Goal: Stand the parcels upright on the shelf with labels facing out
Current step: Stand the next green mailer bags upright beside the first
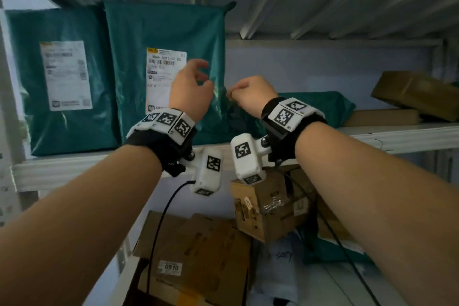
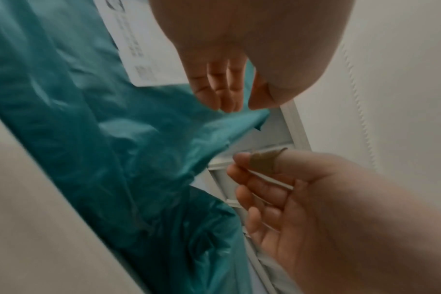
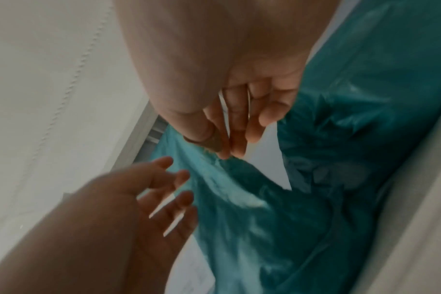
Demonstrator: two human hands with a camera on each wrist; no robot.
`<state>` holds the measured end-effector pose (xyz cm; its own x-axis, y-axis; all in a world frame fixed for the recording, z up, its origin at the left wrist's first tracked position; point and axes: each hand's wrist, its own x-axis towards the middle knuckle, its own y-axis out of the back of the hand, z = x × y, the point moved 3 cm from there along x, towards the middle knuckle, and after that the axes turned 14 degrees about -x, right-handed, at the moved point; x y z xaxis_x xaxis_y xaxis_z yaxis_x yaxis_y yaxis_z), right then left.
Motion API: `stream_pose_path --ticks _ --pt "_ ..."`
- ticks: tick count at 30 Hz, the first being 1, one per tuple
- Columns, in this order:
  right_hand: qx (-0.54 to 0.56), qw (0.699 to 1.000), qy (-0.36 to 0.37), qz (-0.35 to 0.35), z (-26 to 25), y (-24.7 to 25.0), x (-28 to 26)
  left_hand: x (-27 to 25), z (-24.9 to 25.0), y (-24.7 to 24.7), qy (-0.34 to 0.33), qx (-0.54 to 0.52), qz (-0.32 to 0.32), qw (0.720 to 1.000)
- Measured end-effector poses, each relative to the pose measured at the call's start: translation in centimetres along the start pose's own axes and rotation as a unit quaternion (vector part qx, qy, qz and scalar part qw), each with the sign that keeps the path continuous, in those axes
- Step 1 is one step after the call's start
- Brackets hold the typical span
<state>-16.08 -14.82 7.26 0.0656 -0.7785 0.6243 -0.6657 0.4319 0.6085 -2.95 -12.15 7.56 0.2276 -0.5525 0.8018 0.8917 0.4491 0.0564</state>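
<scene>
Two teal parcels stand upright on the shelf [image 1: 74,166] with white labels facing out: one at the far left [image 1: 62,82] and one beside it [image 1: 164,27]. My left hand [image 1: 193,87] hovers in front of the second parcel [image 2: 113,139] by its label [image 1: 161,77], fingers loosely curled and holding nothing. My right hand [image 1: 246,97] is at that parcel's right edge, with thumb and fingertips [image 3: 227,153] close together. No plastic shows between them in the left wrist view. A third teal parcel [image 1: 323,107] lies flat behind my right hand.
Brown cardboard boxes [image 1: 417,92] lie stacked at the shelf's right end. The shelf below holds more cardboard boxes [image 1: 270,206] and flat cartons [image 1: 198,251]. A black cable [image 1: 159,231] hangs from my left wrist camera. The shelf board above sits close over the standing parcels.
</scene>
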Motion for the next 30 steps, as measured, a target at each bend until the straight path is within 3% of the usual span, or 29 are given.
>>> stream_pose_path --ticks 4,8,10,15,17,23,25,30 --pt "-0.031 0.998 -0.036 0.046 2.6 2.6 -0.2 -0.4 1.4 -3.4 0.012 -0.012 -0.082 0.996" --pt "-0.063 0.992 -0.100 0.054 6.8 5.6 2.4 -0.3 2.9 -7.0 -0.058 0.133 -0.114 0.983" --pt "-0.072 0.990 -0.120 0.034 9.4 6.6 3.6 -0.1 3.1 -8.9 -0.049 0.206 -0.158 0.965" --pt "-0.036 0.986 -0.152 -0.058 15.9 8.4 5.0 0.5 2.4 -13.1 0.067 0.364 -0.270 0.889" --pt "-0.029 0.986 -0.148 -0.067 17.9 9.2 5.3 0.7 2.4 -13.9 0.088 0.405 -0.269 0.869" --pt "-0.128 0.985 -0.097 -0.062 22.0 11.1 6.4 0.2 1.5 -14.1 0.197 0.444 -0.188 0.854" --pt "-0.103 0.986 -0.105 -0.081 23.1 11.4 6.8 -0.2 0.7 -13.9 0.229 0.455 -0.182 0.841" --pt "-0.083 0.983 -0.110 -0.119 25.4 11.4 7.2 -1.0 -0.4 -14.3 0.274 0.427 -0.169 0.845"
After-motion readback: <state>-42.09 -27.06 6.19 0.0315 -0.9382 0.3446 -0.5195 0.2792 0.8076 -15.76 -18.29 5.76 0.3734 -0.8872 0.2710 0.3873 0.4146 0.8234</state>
